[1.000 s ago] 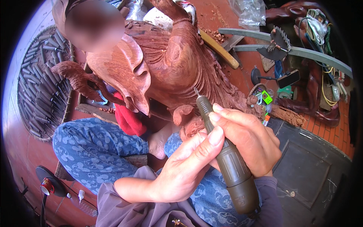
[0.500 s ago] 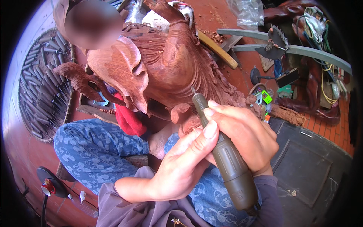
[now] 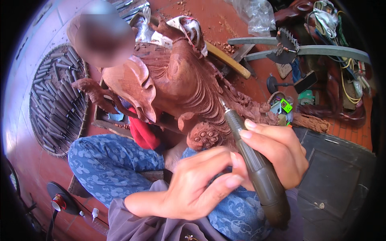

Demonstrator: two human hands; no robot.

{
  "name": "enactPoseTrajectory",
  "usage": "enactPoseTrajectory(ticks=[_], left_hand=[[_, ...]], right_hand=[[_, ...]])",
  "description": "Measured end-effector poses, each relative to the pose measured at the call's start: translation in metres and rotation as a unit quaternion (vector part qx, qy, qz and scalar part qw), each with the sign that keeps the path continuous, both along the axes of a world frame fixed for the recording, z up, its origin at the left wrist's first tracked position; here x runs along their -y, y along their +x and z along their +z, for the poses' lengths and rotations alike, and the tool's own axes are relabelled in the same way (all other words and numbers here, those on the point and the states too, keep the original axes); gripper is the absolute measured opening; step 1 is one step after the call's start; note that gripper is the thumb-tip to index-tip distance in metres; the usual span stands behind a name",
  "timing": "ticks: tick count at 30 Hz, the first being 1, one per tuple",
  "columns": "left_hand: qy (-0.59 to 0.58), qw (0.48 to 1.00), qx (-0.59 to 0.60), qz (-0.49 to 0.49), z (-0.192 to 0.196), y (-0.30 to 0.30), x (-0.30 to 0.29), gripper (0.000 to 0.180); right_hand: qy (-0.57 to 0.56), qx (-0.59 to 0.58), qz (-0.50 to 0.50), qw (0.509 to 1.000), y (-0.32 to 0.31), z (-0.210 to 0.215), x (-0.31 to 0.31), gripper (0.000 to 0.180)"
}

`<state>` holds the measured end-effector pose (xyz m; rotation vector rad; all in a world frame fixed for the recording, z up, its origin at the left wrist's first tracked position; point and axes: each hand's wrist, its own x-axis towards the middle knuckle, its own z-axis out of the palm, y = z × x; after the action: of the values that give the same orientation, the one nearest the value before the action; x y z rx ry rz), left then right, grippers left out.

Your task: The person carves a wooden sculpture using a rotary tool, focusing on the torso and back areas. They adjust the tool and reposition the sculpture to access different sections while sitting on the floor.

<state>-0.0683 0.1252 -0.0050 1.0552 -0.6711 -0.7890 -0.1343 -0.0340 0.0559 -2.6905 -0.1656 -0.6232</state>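
Since a second ago the rotary carving tool (image 3: 257,168) has tilted so its thin bit sits higher against the reddish wooden carving (image 3: 181,84), and the left hand (image 3: 197,184) has slid lower along the tool's body. The right hand (image 3: 273,156) wraps the dark olive barrel of the tool, fingers (image 3: 257,130) clamped round it, thumb hidden behind. The left hand's fingers are curled together and press on the barrel from the near side, steadying it. The bit touches the carving's ridged flank just above a round knob studded with small dots (image 3: 205,136).

The carving rests between the hands and a second person seated beyond it, whose blue patterned trouser leg (image 3: 108,164) stretches under the work. The bulk of the carving blocks most of that person's body and the floor behind.

On the left lies a round woven tray (image 3: 44,136) filled with many chisels side by side. At upper right, on the red floor (image 3: 209,16), lie a wooden handle (image 3: 227,60), long grey blades (image 3: 333,50), a clear plastic bag (image 3: 257,14), tangled cables (image 3: 350,80) and a small green object (image 3: 286,105). A dark mat (image 3: 337,176) lies at right, near the right hand.
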Motion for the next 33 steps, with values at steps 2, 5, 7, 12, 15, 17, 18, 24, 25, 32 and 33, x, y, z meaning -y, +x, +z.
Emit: enactPoseTrajectory(ticks=[2,5,7,12,15,17,18,24,25,32,33], left_hand=[[0.042,0.953,0.263,0.143,-0.009,0.003,-0.004,0.031],[0.135,0.9,0.369,0.19,-0.009,0.009,-0.023,0.038],[0.009,0.896,0.372,0.241,-0.018,0.013,-0.015,0.044],[-0.067,0.864,0.454,0.209,-0.031,-0.006,0.001,0.034],[-0.083,0.875,0.422,0.221,-0.033,-0.008,0.01,0.038],[-0.083,0.87,0.437,0.213,-0.031,-0.003,0.01,0.039],[-0.081,0.869,0.445,0.202,-0.03,-0.001,0.009,0.04],[-0.085,0.865,0.448,0.207,-0.035,0.002,0.01,0.039],[-0.085,0.866,0.446,0.209,-0.035,0.001,0.01,0.039],[-0.078,0.876,0.427,0.21,-0.035,0.001,0.01,0.038],[-0.077,0.876,0.427,0.211,-0.036,0.001,0.01,0.038]], right_hand=[[0.013,-0.012,-0.009,1.0,-0.001,-0.001,0.0,0.026],[0.03,-0.047,0.001,0.998,-0.001,-0.012,-0.001,0.029],[0.028,-0.027,0.028,0.999,0.003,-0.018,0.0,0.027],[0.022,-0.043,0.037,0.998,0.003,-0.027,0.001,0.024],[0.048,-0.05,0.02,0.997,0.002,-0.03,-0.001,0.024],[0.037,-0.054,0.016,0.998,0.003,-0.028,-0.001,0.024],[0.045,-0.057,0.018,0.997,0.002,-0.03,-0.001,0.024],[0.032,-0.057,0.025,0.998,0.008,-0.031,-0.001,0.023],[0.028,-0.056,0.024,0.998,0.008,-0.031,-0.001,0.022],[0.022,-0.059,0.019,0.998,0.01,-0.031,-0.001,0.022],[0.024,-0.06,0.018,0.998,0.011,-0.032,-0.001,0.022]])
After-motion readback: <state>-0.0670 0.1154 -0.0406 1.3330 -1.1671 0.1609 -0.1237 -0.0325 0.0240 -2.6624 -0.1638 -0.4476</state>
